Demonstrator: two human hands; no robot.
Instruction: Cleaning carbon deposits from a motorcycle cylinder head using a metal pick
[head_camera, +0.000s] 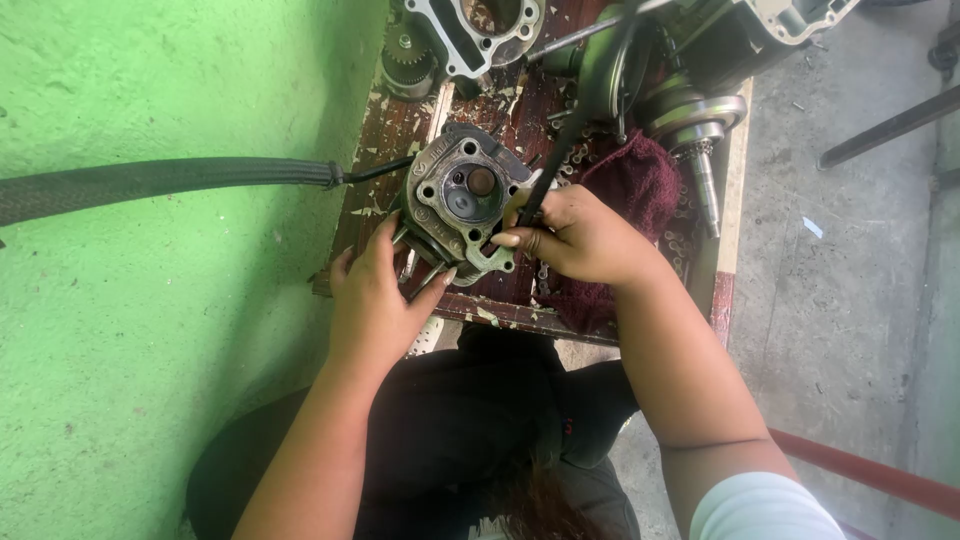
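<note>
Here the left hand (372, 300) cups the near-left flank of the cylinder head (462, 203) on the wooden bench (380, 150), fingers spread; the right hand (580, 238) pinches a thin black tool (556, 160), its long axis slanting away up-right, tip beside the head's right edge.

1. The cylinder head (462, 200) sits on the worktop (500, 310), near its front edge.
2. The left hand (375, 295) is against the head's left side; the right hand (575, 235) is at its right side, gripping a thin rod-like tool (550, 165), probably a valve tool, that slants up and away.
3. A cloth (640, 185) lies just right of that hand.
4. The crankshaft (695, 130) stands behind and right of the cloth.
5. A cylinder block (480, 35) lies at the back.
6. A hose (160, 182) runs in from the left, reaching the head.
</note>
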